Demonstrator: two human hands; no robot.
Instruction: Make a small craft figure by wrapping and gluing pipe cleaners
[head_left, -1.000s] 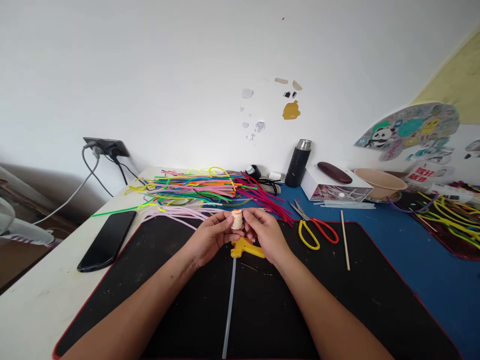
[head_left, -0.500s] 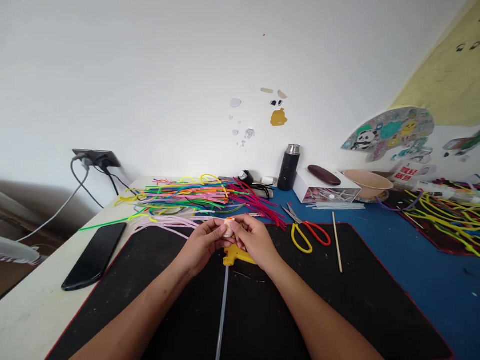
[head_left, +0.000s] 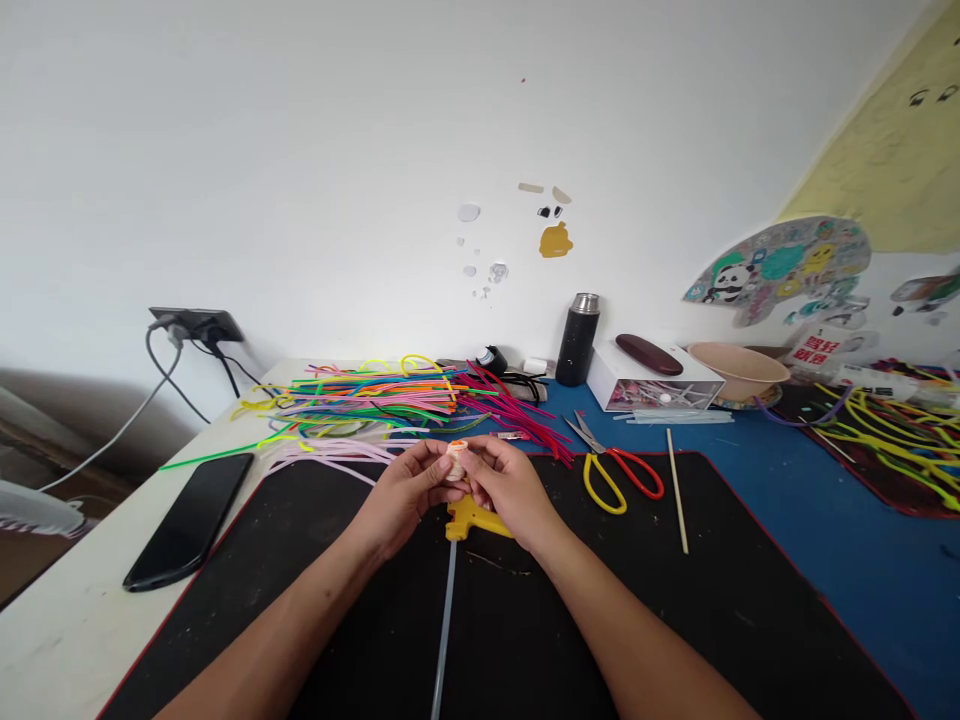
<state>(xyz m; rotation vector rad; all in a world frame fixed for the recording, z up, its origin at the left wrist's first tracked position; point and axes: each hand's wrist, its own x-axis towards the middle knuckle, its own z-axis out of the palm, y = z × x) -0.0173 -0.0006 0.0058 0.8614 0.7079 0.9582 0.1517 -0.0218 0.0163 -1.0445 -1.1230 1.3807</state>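
We hold a small cream coil [head_left: 456,458] between both hands, above the black mat [head_left: 675,600].
Our left hand [head_left: 401,490] and right hand [head_left: 506,485] each pinch the coil with closed fingertips, just over the yellow glue gun [head_left: 472,520], whose clear stick [head_left: 444,630] runs toward us. A heap of pipe cleaners [head_left: 375,395] lies beyond the hands. Scissors [head_left: 615,470] and a wooden rod [head_left: 677,490] lie to the right, and a phone [head_left: 191,520] lies left of the mat.

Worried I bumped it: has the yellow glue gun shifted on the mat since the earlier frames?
No. The yellow glue gun keeps its gap to the scissors; only the camera shifted.
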